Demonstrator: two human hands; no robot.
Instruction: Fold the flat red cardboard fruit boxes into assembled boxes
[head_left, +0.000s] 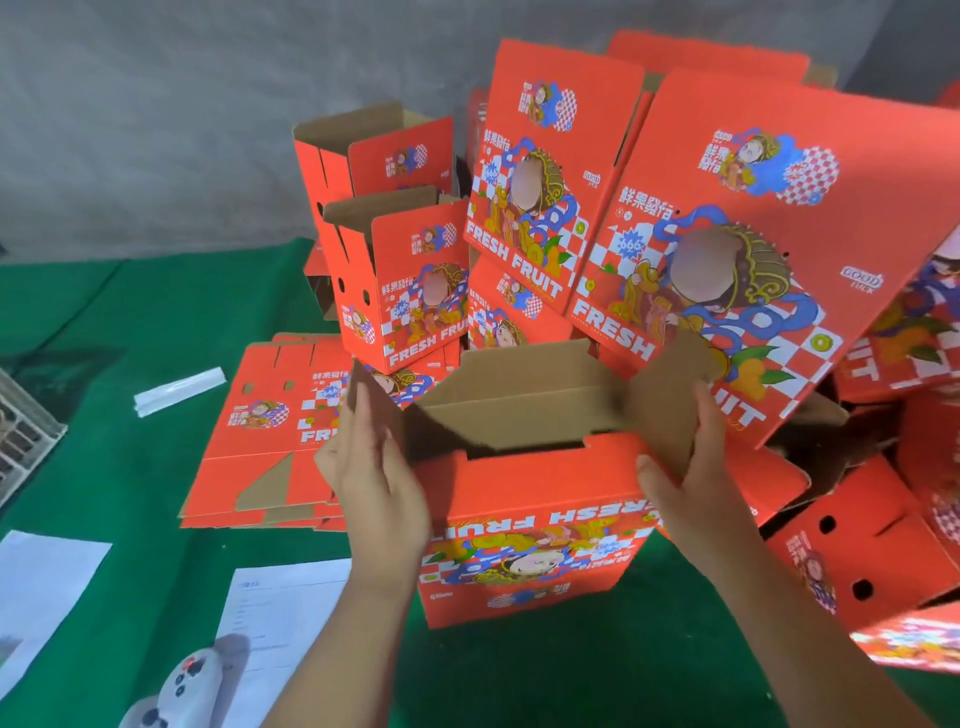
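A red fruit box (535, 530) stands opened up in front of me on the green table, printed side upside down toward me, brown flaps up. My left hand (371, 467) lies flat with straight fingers against its left side flap. My right hand (691, 467) holds the right brown flap (670, 400), thumb on the red front wall and fingers behind the flap. A stack of flat red boxes (265, 441) lies to the left. Assembled boxes (410, 280) are piled behind.
More assembled red boxes (852, 545) crowd the right side and lean over the back (727, 249). Paper sheets (275, 613) and a white game controller (176, 691) lie near the front left. A white strip (179, 389) lies on the green cloth (104, 338).
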